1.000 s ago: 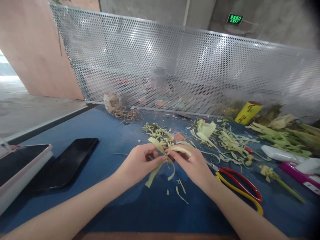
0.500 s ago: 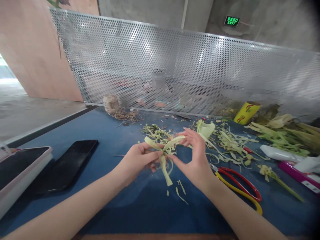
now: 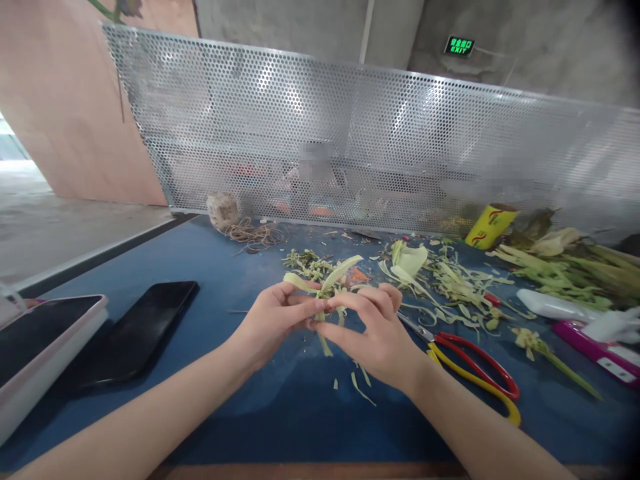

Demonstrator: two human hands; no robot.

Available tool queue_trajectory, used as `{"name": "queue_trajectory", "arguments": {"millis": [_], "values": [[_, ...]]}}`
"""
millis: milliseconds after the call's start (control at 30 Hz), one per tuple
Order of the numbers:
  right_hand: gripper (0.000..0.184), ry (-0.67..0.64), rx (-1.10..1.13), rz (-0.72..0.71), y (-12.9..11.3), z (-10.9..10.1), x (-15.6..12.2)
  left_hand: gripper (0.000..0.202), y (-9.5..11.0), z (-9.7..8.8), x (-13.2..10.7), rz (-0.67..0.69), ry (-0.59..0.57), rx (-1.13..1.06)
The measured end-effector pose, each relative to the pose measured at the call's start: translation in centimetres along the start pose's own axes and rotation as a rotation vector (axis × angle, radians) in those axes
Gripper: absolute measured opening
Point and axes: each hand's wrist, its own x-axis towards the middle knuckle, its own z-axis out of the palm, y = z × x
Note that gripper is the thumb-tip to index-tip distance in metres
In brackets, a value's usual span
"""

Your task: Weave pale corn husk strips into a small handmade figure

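Pale green corn husk strips (image 3: 342, 271) come together between my two hands, with flat ends fanning upward and one tail hanging below. My left hand (image 3: 267, 320) pinches them from the left, thumb and fingertips at the crossing. From the right, my right hand (image 3: 377, 333) closes thumb and index finger on the same spot, its other fingers curled. The fingertips hide the join. Small husk scraps (image 3: 362, 390) lie on the blue table below. Close to my right wrist are scissors (image 3: 425, 335) with red and yellow handles.
Behind my hands are a heap of green bits (image 3: 305, 261) and shredded husk (image 3: 453, 287). Twine (image 3: 255, 233) lies farther back. A black phone (image 3: 145, 330) is left. At right are a yellow cylinder (image 3: 490, 227), husks (image 3: 580, 270) and a purple-and-white object (image 3: 595, 353). A perforated metal screen (image 3: 370, 133) borders the back.
My right hand has moved down and inward, its raised fingers now curled near the join. One strip end stands more upright, and the hanging tail is mostly covered.
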Motion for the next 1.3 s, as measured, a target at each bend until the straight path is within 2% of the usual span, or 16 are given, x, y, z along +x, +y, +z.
{"name": "queue_trajectory", "arguments": {"millis": [133,200,300,400,533,667,900,1033,1100,1167,1200,1233,1300], "values": [[0.013,0.033,0.207,0.104,-0.2,-0.2,0.4,0.032,-0.2,0.0,0.1,0.08,0.004,0.076],[0.009,0.047,0.389,0.243,-0.1,-0.1,0.7,0.028,-0.2,0.1,0.1,0.143,0.024,0.156],[0.004,0.065,0.666,0.534,0.1,0.6,0.9,0.018,0.0,0.2,-0.1,0.242,0.042,0.306],[0.01,-0.016,0.935,0.79,0.2,1.3,0.9,0.017,0.0,0.0,-0.3,0.339,0.061,0.442],[0.013,-0.056,1.057,0.963,0.2,1.3,1.0,0.017,0.0,-0.3,-0.2,0.405,0.134,0.614],[0.016,-0.067,1.123,0.998,0.1,1.2,1.2,0.017,-0.1,-0.3,0.0,0.422,0.166,0.788],[0.016,-0.114,1.254,1.008,0.0,1.1,1.4,0.016,-0.5,-0.3,0.0,0.434,0.133,0.905],[0.021,-0.09,1.365,1.081,-0.2,1.1,1.4,0.022,-0.6,-0.2,-0.1,0.439,0.125,0.863],[0.024,-0.141,1.395,1.113,-0.2,1.3,1.3,0.017,-0.6,-0.1,0.0,0.432,0.11,0.765],[0.027,-0.194,1.305,1.104,-0.1,1.5,1.0,0.014,-0.6,0.0,0.0,0.399,0.089,0.645],[0.028,-0.182,1.186,1.068,-0.1,1.6,0.8,0.015,-0.5,0.0,0.1,0.365,0.081,0.583],[0.031,-0.134,1.023,1.004,0.1,1.6,0.6,0.016,-0.4,-0.1,0.1,0.324,0.073,0.523],[0.037,0.01,0.642,0.766,0.3,1.6,0.2,0.019,-0.3,-0.1,0.3,0.241,0.065,0.408]]}}
